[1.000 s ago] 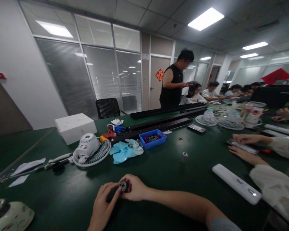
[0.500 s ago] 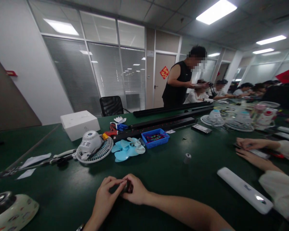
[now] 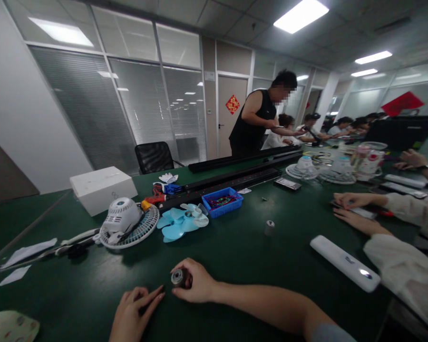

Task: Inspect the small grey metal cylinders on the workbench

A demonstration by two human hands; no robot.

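Note:
My right hand (image 3: 196,282) is closed round a small dark cylindrical motor (image 3: 180,277), its metal end facing left, held just above the green table (image 3: 242,247). My left hand (image 3: 133,311) rests on the table a little to the left of it, fingers loosely curled and pinched together; I cannot make out anything in them. A small silver cylinder (image 3: 269,227) stands alone on the table beyond my right hand.
Farther back lie a blue fan blade (image 3: 181,221), a white fan grille with motor housing (image 3: 126,223), a blue parts tray (image 3: 222,201), a white box (image 3: 102,188) and long black rails (image 3: 235,175). A white bar (image 3: 344,262) and a neighbour's arms (image 3: 364,223) are at right. Other people work beyond.
My left hand has let go of the motor and drawn back down and left onto the table. My right hand still holds the motor. The view has shifted slightly.

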